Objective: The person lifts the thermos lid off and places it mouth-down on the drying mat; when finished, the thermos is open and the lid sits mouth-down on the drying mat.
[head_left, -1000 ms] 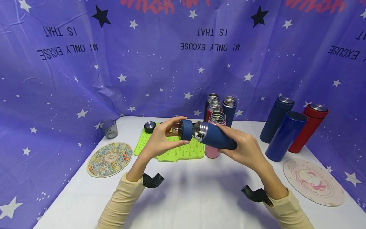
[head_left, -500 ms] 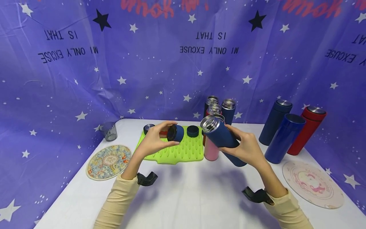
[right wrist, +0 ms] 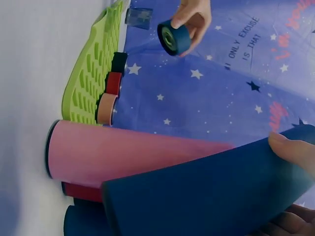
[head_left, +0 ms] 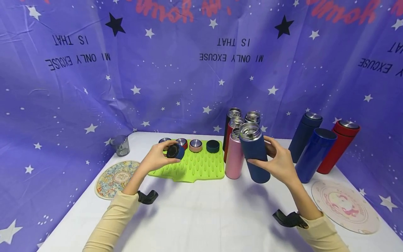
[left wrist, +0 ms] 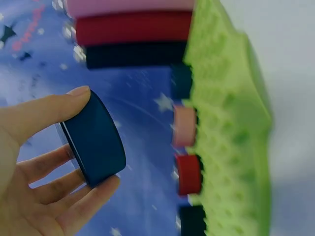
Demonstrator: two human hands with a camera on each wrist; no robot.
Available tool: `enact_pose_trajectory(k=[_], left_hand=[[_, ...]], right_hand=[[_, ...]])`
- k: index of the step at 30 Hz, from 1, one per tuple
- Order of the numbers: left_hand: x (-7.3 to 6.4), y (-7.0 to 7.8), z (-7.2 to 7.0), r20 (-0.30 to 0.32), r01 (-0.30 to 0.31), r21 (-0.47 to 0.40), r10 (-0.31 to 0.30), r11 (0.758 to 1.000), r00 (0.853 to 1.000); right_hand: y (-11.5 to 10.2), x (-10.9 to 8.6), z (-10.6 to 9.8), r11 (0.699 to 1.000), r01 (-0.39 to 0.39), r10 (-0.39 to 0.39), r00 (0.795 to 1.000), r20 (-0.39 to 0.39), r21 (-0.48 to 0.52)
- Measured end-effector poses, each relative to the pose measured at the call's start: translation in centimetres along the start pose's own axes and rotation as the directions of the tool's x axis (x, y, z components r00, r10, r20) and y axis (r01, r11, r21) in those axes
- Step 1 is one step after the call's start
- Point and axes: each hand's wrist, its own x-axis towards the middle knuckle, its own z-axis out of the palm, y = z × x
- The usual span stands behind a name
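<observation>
While the left hand pinches a blue lid in the air near the green mat, the right hand has its fingers wrapped round an uncapped blue bottle, mouth up and slightly tilted, close beside a pink bottle. Four more lids sit in a row on the mat. Over to the person's right, three capped bottles stand on the desk near a round pink mat.
</observation>
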Motion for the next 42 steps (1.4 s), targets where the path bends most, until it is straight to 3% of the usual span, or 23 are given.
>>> enact_pose_trajectory(k=[8, 13, 20, 28, 36, 42], left_hand=[[-0.4, -4.5, -0.3, -0.025, 0.086, 0.140, -0.084, 0.986, 0.996], [-0.1, -6.2, -0.4, -0.024, 0.128, 0.172, -0.126, 0.977, 0.992], [0.9, -7.6, -0.2, 0.002, 0.182, 0.204, -0.186, 0.962, 0.983], [0.9, -8.9, 0.3, 0.005, 0.210, 0.208, -0.216, 0.955, 0.976], [0.7, -9.7, 0.6, 0.032, 0.241, 0.206, -0.253, 0.948, 0.967], [0.9, -9.7, 0.6, 0.048, 0.250, 0.201, -0.265, 0.947, 0.963]], right_hand=[[1.1, 0.5, -0.3, 0.999, -0.035, 0.034, 0.994, -0.099, -0.008], [2.3, 1.0, -0.3, 0.996, -0.089, 0.089, 0.984, -0.156, 0.006], [4.4, 2.0, 0.2, 0.978, -0.201, 0.208, 0.954, -0.214, 0.058], [6.4, 3.2, 1.3, 0.942, -0.307, 0.330, 0.920, -0.209, 0.135], [7.9, 3.6, 2.5, 0.908, -0.395, 0.416, 0.890, -0.187, 0.143], [9.0, 3.9, 3.5, 0.897, -0.406, 0.434, 0.883, -0.181, 0.172]])
